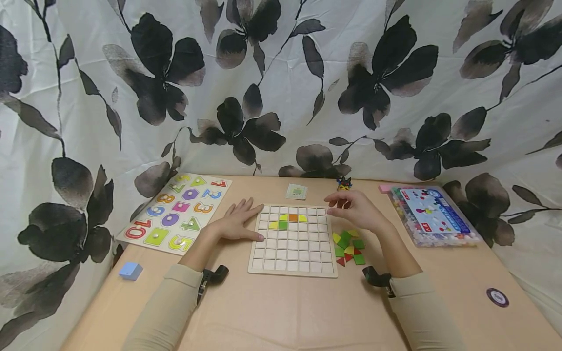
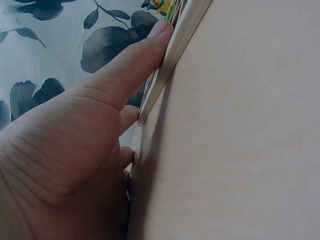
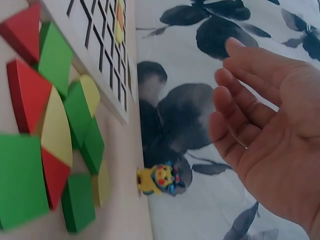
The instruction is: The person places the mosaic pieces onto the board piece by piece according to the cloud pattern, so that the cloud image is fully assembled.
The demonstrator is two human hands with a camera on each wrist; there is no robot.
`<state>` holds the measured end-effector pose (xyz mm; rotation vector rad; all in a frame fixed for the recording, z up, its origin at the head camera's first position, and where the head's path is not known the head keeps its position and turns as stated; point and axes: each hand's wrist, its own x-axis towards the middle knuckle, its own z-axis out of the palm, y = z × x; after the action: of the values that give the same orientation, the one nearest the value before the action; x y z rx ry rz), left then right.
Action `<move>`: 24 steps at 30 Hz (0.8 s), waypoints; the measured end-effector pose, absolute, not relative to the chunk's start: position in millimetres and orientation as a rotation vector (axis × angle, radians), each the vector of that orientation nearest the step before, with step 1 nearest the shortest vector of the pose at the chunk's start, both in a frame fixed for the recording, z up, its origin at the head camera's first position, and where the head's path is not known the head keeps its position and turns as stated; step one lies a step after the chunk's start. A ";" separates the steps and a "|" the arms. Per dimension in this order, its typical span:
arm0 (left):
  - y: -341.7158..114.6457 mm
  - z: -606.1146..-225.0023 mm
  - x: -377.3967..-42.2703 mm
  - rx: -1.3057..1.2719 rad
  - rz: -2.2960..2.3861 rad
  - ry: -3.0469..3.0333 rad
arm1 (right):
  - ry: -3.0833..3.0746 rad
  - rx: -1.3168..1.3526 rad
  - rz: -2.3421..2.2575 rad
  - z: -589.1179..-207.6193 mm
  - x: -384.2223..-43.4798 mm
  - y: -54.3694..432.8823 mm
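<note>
At the gridded board (image 1: 291,255), empty hands: left (image 1: 234,224) splayed against its edge; right (image 1: 355,207) raised, loosely curled.

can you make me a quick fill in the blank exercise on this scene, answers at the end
1. The left hand touches the ____ side of the grid board.
2. The loose pieces beside that board come in green, yellow and ____.
3. On the grid board, the orange square has a ____ piece on either side.
4. Near the number board lies a lone ____ block.

Missing words: left; red; yellow; blue
</note>
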<state>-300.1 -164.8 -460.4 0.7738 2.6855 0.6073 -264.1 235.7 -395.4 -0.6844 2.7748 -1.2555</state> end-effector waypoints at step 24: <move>-164.8 -460.4 -300.3 0.769 0.620 2.672 | 2.443 -0.685 -0.996 -436.0 -274.5 282.2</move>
<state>-300.3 -164.8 -460.4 0.7691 2.6716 0.6204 -274.5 282.2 -436.0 -0.6845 2.4434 -0.9960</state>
